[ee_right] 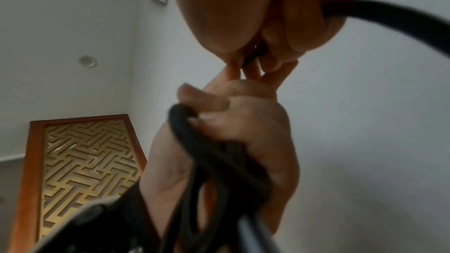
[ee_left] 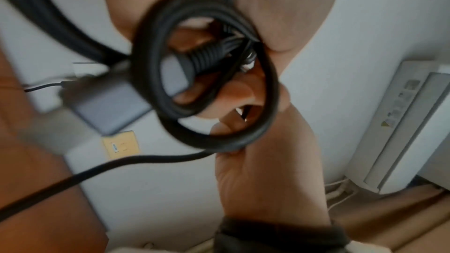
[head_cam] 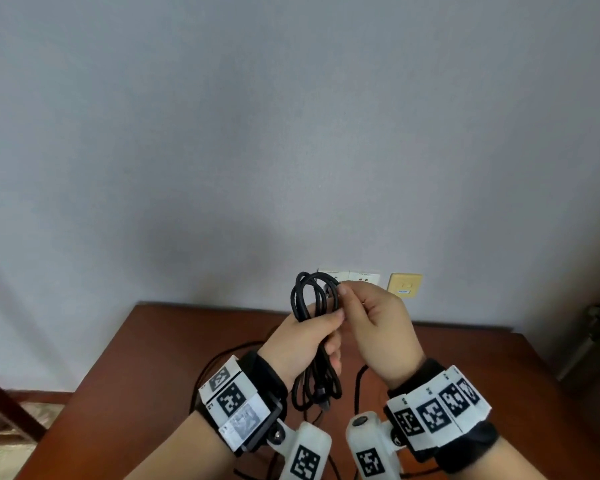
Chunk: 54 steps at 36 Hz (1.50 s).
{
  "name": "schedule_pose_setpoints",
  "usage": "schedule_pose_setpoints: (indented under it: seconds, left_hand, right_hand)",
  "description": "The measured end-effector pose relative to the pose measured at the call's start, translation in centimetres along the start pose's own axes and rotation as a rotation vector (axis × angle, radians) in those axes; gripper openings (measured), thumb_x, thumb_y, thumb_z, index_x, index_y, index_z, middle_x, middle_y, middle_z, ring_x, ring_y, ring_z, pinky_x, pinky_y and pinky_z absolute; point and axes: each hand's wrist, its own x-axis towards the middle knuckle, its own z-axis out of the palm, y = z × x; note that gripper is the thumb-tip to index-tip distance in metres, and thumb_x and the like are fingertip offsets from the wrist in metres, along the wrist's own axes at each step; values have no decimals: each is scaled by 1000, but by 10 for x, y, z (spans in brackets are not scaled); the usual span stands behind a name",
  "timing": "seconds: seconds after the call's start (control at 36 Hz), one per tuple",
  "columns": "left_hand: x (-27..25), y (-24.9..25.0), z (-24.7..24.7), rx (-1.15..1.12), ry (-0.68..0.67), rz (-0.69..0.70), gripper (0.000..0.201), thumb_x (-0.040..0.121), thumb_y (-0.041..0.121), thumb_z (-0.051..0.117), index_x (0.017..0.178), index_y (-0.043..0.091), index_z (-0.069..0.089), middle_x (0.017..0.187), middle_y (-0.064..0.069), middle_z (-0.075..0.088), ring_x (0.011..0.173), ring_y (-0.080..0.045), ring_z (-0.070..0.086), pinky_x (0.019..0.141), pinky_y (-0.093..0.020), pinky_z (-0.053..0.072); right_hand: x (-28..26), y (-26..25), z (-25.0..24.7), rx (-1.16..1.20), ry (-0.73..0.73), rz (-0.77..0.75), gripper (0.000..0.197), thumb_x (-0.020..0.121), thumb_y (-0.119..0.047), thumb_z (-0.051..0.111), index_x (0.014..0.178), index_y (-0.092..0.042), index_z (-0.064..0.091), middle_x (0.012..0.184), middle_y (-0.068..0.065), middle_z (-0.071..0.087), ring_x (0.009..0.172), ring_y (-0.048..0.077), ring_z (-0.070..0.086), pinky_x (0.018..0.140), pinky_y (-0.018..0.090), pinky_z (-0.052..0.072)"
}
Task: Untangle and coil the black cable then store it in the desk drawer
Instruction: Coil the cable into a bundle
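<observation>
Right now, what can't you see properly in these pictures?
- Desk drawer: in no view; the head view's bottom edge cuts off the desk.
- Black cable: loose end on the desk hidden behind the wrists.
- Plug: blurred in the left wrist view.

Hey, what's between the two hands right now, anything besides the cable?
Only the black cable: in the head view the left hand grips the coil and the right hand pinches a strand at its top.

Matt black cable (head_cam: pixel 300 299), smooth reddish-brown wooden desk (head_cam: pixel 160 341), white plastic sockets (head_cam: pixel 361 277).
</observation>
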Motion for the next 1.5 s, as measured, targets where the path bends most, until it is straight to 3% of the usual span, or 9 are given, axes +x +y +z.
schedule_pose_setpoints:
  seconds: [0.25,0.44,0.56,0.67,0.78,1.08,1.22,1.33,1.5]
  left_hand:
    - [6,8,-7,-8,87,44,20,89,28,61,103,24,75,107,-13,72,104,-28,67,97,-47,49]
    - [5,0,-3,-164,132,85,24,96,22,54,110,13,70,112,-12,71,108,-25,66,97,-44,47]
    - [4,2,-2,-129,188,165,23,96,20,53,94,11,73,100,-15,73,99,-29,69,89,-45,51]
    - [7,5,-7,-151,298,204,30,94,27,57,71,14,73,80,-14,72,84,-37,69,72,-46,57]
    - [5,14,-4,-207,305,296,12,92,11,57,85,6,65,55,-2,66,79,-32,70,82,-48,54]
    - [6,25,-6,-271,259,300,31,100,9,39,109,17,68,67,-10,68,61,-23,68,58,-32,56]
    - [2,29,-6,-261,175,330,33,88,-2,53,75,20,74,117,-3,69,117,-14,60,94,-47,51]
    - [5,27,-7,-181,206,425,56,89,-14,34,54,24,55,119,-4,69,116,-11,60,106,-45,40]
    - [8,44,-22,-503,204,419,48,85,-16,28,56,17,47,73,2,66,45,-8,50,49,-21,48]
  right_hand:
    - [-11,-6,11,-102,-251,112,79,84,-67,30,150,-28,13,126,-9,31,121,-1,39,98,0,25]
    - [-6,-6,9,71,-366,190,84,80,-70,43,149,-35,11,140,-8,21,133,-2,25,111,12,21]
    - [-2,-8,5,87,-387,156,76,84,-70,39,147,-41,10,150,-11,10,127,-24,18,97,-6,20]
    - [-5,1,6,234,-258,232,84,77,-71,35,149,-38,7,151,-11,23,136,-8,23,111,12,19]
    - [-12,13,7,376,-311,363,44,86,-44,38,127,-30,46,116,-2,65,109,16,60,103,49,41]
    - [-20,26,20,718,-402,566,50,63,-8,49,110,-10,64,112,11,66,101,19,64,87,31,53]
    - [-16,31,26,900,-441,641,57,62,-1,45,117,8,57,108,30,61,100,42,61,92,45,50]
    - [-15,36,29,899,-463,586,40,72,-6,45,108,0,60,87,20,59,74,29,61,68,35,49]
    - [-22,39,16,558,-548,468,22,87,-25,49,87,-12,66,60,2,48,53,15,44,55,26,38]
